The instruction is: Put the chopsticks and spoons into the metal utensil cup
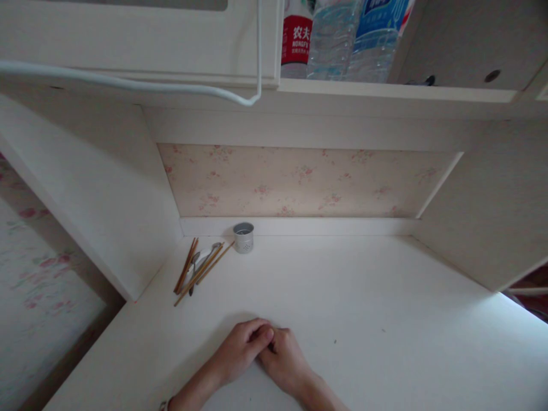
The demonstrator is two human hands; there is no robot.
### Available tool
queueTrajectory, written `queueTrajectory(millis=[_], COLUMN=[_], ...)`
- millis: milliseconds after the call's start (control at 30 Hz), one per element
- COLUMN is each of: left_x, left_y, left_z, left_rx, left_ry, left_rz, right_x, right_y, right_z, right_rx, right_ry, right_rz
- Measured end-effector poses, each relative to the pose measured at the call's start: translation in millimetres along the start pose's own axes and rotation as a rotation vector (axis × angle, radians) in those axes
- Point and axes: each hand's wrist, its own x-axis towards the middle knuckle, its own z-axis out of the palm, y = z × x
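My left hand (246, 345) and my right hand (285, 357) rest together on the white desk (363, 319), near its front. Their fingers are curled in against each other, and the left thumb lies across the front of the right hand. No object shows in either hand, though the inner fingers are partly hidden. Beyond them, to the left, lies a loose group of wooden chopsticks (204, 266) and metal spoons (195, 260). Something white (201, 261) lies among these. Just right of the group stands a grey cylindrical holder (244, 240) with small holes low in its side.
Side panels (128, 217) enclose the desk left and right. Overhead, a shelf (394, 94) holds several plastic bottles (334, 43). From the cabinet (149, 40) hangs a white cable (171, 87). Small dark specks dot the desk right of my hands.
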Motion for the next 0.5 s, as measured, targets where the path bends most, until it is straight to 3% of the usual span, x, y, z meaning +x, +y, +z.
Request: queueTrajectory(millis=[500], left_x=[-1.0], left_y=[-0.6], left_z=[-0.8], left_rx=[0.027], left_ry=[0.004], left_rz=[0.010], right_x=[-0.1], right_y=[-1.2], right_z=[0.1], right_rx=[0.002], right_ry=[-0.026], right_rz=[0.005])
